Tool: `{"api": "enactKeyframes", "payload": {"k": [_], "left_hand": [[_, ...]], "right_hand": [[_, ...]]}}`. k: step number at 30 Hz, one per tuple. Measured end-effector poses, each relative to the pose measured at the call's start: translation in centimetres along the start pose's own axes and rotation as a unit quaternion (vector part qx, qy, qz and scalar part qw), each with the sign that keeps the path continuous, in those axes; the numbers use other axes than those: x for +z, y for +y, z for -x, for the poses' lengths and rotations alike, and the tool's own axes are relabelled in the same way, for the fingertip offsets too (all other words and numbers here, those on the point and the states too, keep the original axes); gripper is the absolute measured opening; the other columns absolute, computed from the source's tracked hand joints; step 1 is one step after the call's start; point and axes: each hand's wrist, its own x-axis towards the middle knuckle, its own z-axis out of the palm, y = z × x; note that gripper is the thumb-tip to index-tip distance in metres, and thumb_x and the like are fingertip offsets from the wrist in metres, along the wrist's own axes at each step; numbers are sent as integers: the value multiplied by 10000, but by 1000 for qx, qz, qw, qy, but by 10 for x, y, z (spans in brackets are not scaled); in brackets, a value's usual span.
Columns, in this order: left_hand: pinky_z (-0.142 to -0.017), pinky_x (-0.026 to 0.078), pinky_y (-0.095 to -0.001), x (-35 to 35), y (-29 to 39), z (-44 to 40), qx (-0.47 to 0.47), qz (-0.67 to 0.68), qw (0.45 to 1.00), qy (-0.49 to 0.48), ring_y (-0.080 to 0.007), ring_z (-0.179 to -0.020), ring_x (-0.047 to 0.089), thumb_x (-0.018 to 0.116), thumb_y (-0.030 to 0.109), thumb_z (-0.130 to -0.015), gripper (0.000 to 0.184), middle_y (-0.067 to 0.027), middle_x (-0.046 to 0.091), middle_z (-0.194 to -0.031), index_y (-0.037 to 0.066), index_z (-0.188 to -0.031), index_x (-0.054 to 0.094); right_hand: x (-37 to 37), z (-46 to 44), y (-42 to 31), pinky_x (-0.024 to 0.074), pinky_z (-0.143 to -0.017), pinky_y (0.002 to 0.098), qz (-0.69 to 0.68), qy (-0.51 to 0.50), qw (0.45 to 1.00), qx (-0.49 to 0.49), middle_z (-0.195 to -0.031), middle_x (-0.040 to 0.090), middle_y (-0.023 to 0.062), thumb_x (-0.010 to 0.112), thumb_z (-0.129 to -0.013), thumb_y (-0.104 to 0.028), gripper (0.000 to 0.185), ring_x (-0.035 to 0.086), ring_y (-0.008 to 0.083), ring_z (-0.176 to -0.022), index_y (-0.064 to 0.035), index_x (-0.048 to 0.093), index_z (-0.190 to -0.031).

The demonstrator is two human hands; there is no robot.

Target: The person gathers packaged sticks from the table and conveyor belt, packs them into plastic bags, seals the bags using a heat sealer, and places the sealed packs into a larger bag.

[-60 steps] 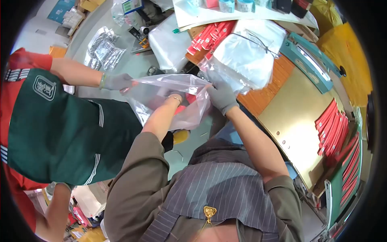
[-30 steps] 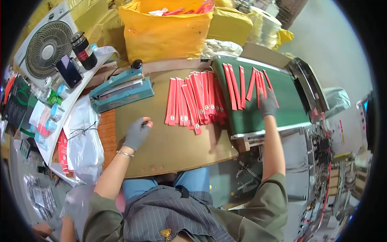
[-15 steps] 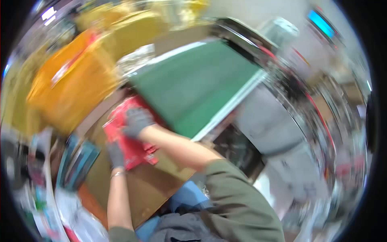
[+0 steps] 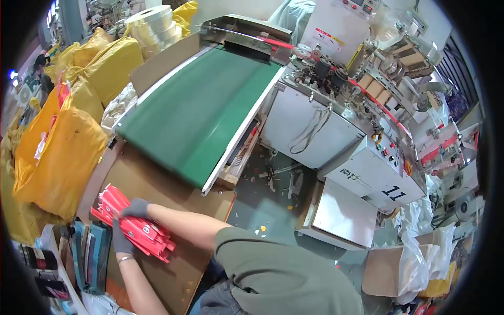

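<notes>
At the lower left of the frame, a bundle of red packets point(image 4: 140, 232) is held between the person's two gloved hands. The right hand point(image 4: 136, 208) is curled against the bundle's upper right side, gripping it, while the left hand point(image 4: 122, 242) clasps the lower left side, a bracelet point(image 4: 126, 258) at its wrist. Beneath lies a brown board point(image 4: 184, 268); whether the packets touch it cannot be told. A teal tool point(image 4: 98, 257) stands just beside, nearer the lower left corner. A green belt point(image 4: 205, 100) fills the upper middle, and an orange sack point(image 4: 65, 152) bulges at the left.
</notes>
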Motion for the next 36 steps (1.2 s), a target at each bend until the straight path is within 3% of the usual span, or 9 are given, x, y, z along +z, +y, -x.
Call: {"api": "enactKeyframes", "payload": {"k": [8, 12, 20, 22, 25, 28, 32, 34, 36], "left_hand": [[-893, 485, -352, 14, 16, 134, 366, -298, 881, 17, -196, -1046, 571, 771, 146, -740, 592, -75, 571, -1198, 34, -1258, 509], [-990, 421, -392, 25, 25, 169, 384, -531, 755, 18, -257, -1155, 539, 834, 391, -635, 835, -124, 572, -1232, 43, -1300, 467], [-906, 478, -346, 26, -4, 243, 338, -336, 876, -73, -218, -1018, 601, 806, 241, -690, 576, -103, 625, -1108, 31, -1166, 559], [-901, 483, -342, 24, -27, 270, 258, -144, 948, -119, -200, -996, 609, 785, 259, -717, 557, -99, 626, -1095, 30, -1169, 555], [-888, 492, -332, 5, -93, 286, 52, 155, 979, -119, -179, -980, 615, 732, 339, -772, 558, -104, 621, -1094, 19, -1185, 537], [-840, 503, -330, -28, -80, 315, 111, -59, 992, 9, -192, -913, 624, 657, 414, -825, 559, -102, 635, -1050, 2, -1183, 539], [-723, 501, -354, -109, -28, 386, 189, -421, 808, 367, -227, -746, 648, 717, 398, -763, 419, -102, 678, -829, 53, -984, 628], [-730, 491, -381, -187, -32, 402, 148, -690, 516, 486, -279, -843, 631, 759, 385, -695, 391, -91, 641, -913, 94, -924, 633], [-743, 491, -374, -217, -27, 409, 120, -660, 621, 406, -302, -802, 627, 726, 365, -734, 337, -123, 654, -895, 81, -893, 640]], "right_hand": [[9, 146, -101, 382, -1045, 376, -329, -111, 891, -291, -1324, 496, 144, 835, -664, -250, 940, 490, 248, -1208, -30, 309, -1412], [2, 152, -94, 413, -1014, 364, -94, -154, 939, -294, -1288, 528, 124, 868, -609, -174, 988, 526, 217, -1170, -27, 309, -1409], [78, 243, -127, 451, -937, 340, -162, -87, 964, -192, -1256, 505, 127, 797, -702, -140, 817, 530, 203, -1110, -14, 347, -1371], [83, 229, -114, 460, -907, 350, -29, -89, 928, -362, -1268, 502, 134, 738, -754, -183, 711, 551, 199, -1080, 5, 389, -1344], [95, 208, -107, 498, -829, 358, -130, -442, 887, -4, -1026, 623, 152, 645, -751, -245, 477, 608, 258, -944, -13, 584, -1164], [126, 210, -64, 509, -794, 384, -277, -434, 857, 22, -874, 615, 130, 635, -740, -232, 301, 607, 270, -866, -23, 620, -957], [142, 229, -78, 537, -748, 406, -298, -407, 862, 43, -816, 584, 105, 617, -733, -204, 205, 601, 263, -830, -38, 577, -847], [145, 224, -71, 542, -745, 406, -311, -402, 860, 46, -822, 586, 106, 610, -737, -200, 211, 603, 263, -825, -34, 580, -862], [149, 225, -63, 546, -741, 405, -320, -403, 856, 60, -828, 589, 106, 603, -741, -197, 218, 606, 263, -820, -29, 583, -878]]}}
